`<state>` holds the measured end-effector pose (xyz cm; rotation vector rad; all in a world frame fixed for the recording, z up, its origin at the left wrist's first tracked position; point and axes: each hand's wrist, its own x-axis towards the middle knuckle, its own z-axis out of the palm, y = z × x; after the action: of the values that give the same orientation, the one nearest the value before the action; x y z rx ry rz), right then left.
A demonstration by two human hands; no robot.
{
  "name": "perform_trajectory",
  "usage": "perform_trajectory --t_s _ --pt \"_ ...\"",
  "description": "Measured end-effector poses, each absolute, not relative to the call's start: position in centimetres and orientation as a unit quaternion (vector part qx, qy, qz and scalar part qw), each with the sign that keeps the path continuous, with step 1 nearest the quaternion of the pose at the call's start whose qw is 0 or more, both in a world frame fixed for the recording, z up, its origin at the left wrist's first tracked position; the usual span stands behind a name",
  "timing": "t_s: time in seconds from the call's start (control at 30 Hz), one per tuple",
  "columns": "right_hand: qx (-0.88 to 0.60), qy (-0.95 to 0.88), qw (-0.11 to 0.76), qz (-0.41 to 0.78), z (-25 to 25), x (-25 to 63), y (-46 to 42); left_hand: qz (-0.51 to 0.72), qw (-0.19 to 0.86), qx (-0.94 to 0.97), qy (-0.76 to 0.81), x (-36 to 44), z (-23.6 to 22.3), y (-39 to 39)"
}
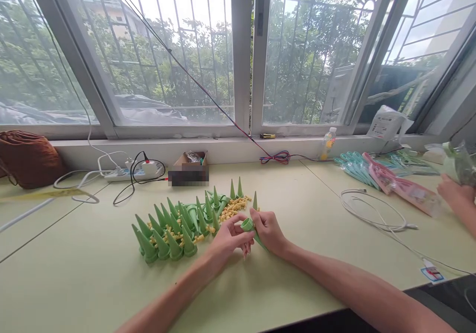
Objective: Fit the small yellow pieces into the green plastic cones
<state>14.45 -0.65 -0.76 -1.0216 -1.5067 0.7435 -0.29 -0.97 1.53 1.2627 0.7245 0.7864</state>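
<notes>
I have my right hand (270, 230) closed round a hollow green cone (247, 224), just right of the centre of the frame. Its open, ringed end faces up and left, and the narrow part runs down past my palm toward the lower right. My left hand (231, 235) is at that open end, thumb and fingers curved about the rim; whether they pinch it I cannot tell.

Left of my hands, at the centre left of the frame, more green cones (175, 248) stand close together in rows, points up, with small yellow pieces scattered among them. A heap of yellow pieces (233, 207) lies behind my left hand, with two cones upright just beyond it. Another upright cone (255, 200) shows just behind my right hand.

All this rests on the pale yellow-green table (297, 293). At the right of the frame, a co-worker's hand (459, 194) holds a clear plastic bag (464, 167), well apart from mine, near pink packets (412, 189).
</notes>
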Motion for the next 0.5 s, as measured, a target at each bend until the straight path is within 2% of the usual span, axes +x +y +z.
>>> perform_trajectory --t_s 0.5 --pt "-0.441 -0.65 0.532 0.316 -1.12 14.57 -0.32 0.345 0.624 0.602 0.359 0.07 1.31 -0.83"
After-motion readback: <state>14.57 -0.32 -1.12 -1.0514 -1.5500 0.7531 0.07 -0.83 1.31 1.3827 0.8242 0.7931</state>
